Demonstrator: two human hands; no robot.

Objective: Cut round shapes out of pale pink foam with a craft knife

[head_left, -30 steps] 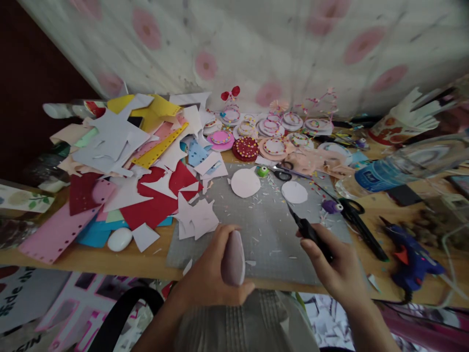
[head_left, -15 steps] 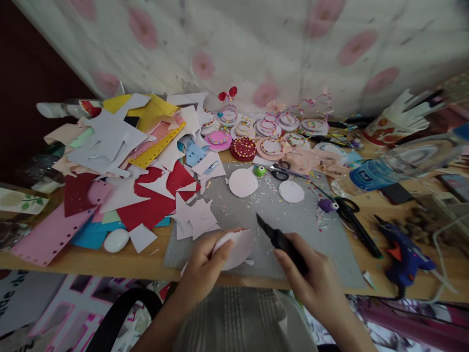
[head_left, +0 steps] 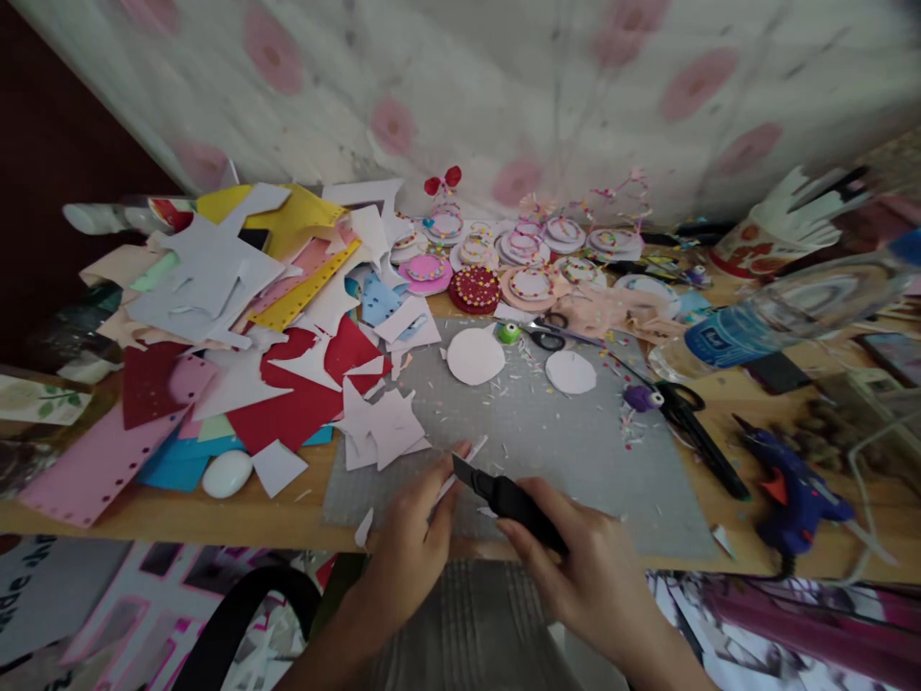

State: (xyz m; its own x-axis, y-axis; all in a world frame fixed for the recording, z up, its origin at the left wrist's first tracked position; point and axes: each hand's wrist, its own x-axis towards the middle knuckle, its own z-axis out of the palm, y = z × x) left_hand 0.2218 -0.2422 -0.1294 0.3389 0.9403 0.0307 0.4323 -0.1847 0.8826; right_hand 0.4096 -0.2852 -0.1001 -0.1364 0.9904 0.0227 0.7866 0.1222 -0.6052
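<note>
In the head view my left hand [head_left: 413,537] pinches a white foam piece [head_left: 471,459] that is turned nearly edge-on, so its outline is mostly hidden. My right hand [head_left: 576,552] is wrapped round a black utility knife [head_left: 522,509]. The knife's blade lies close to the foam piece's edge, by my left fingertips; whether it touches I cannot tell. Both hands are over the near edge of a grey cutting mat [head_left: 590,480]. Beyond them on the mat lie a larger white disc [head_left: 476,356] and a smaller white disc [head_left: 571,371], among scraps.
Coloured foam offcuts [head_left: 288,384] are heaped at left, with a white egg shape [head_left: 227,474] in front. Decorated discs [head_left: 475,289] line the back. At right are scissors [head_left: 701,441], a blue glue gun [head_left: 798,499], a water bottle [head_left: 777,317] and a paper cup [head_left: 755,240].
My left hand has turned the foam piece from face-on to nearly edge-on. My right hand has moved left, bringing the knife blade up to the piece.
</note>
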